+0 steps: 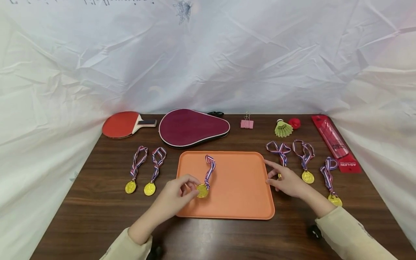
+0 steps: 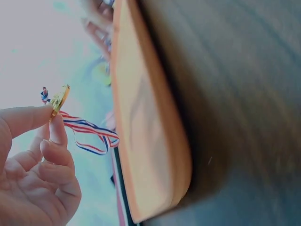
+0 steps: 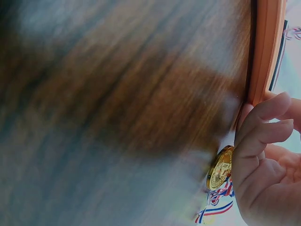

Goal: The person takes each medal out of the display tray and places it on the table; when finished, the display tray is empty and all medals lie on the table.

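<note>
A gold medal point(image 1: 202, 191) on a striped red, white and blue ribbon is pinched between the thumb and fingertips of my left hand point(image 1: 177, 193). It is over the left part of an orange tray point(image 1: 240, 187), its ribbon point(image 1: 211, 170) trailing away from me. The left wrist view shows the medal point(image 2: 59, 100) on edge between the fingertips. At the tray's right edge, my right hand point(image 1: 289, 182) touches the rim with spread fingers. Just beyond that hand lies another medal with its ribbon point(image 1: 280, 148), the disc partly hidden by the fingers.
Two medals point(image 1: 150, 189) lie left of the tray, two more point(image 1: 307, 177) at the right. Along the back are a red table tennis bat point(image 1: 120, 124), a maroon bat case point(image 1: 191, 128), a pink binder clip point(image 1: 247, 124), a shuttlecock point(image 1: 282, 128), a red round object point(image 1: 294, 123) and a red package point(image 1: 336, 142).
</note>
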A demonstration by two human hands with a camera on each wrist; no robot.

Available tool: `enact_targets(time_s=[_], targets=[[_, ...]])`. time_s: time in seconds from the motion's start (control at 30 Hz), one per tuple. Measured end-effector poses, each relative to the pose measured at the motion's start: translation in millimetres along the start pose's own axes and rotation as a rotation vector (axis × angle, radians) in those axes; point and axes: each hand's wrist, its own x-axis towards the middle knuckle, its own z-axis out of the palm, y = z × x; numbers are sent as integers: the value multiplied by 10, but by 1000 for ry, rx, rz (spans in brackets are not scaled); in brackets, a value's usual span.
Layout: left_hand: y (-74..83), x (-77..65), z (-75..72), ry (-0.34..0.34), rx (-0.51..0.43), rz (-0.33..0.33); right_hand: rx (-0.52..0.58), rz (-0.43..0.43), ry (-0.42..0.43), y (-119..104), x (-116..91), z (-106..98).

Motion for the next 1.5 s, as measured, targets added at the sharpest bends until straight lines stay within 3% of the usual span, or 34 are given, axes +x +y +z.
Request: enact_targets(time_s=[0.13,0.23,0.3,0.5,0.7,0.8,0.93,1.07,1.27,1.5], targets=[[20,-7,-202,75,-20,26,3,6,5,68,18,3],[-180,-18,-368,140,10,52,9,-8,0,62,7,-3],[-258,-38,-516,184,38,52,6,-16,-1,42,-1,-5],[-254,-159,-991,344,152,5,5,-28,11,-19,-20,-3],[-720,-325,-1371,424,248,-86,-3,-32,6,-1,-22,-8],[-922,-415,-1558,414,259,-148,1,-38,3,22,-16,-12],[-1139,-526,-1783,380,205,-212,1,-44,1,40,-10,-13],[-1304,-624,-1927,350,178,-258,-4,-39,-1,32,-9,-16],[-1434,-742,-1998,278,179,-298,-13,-34,-6,54,12,-11],[-1581,-857,-2045,124,212,-365,-13,-27,-6,93,29,1]])
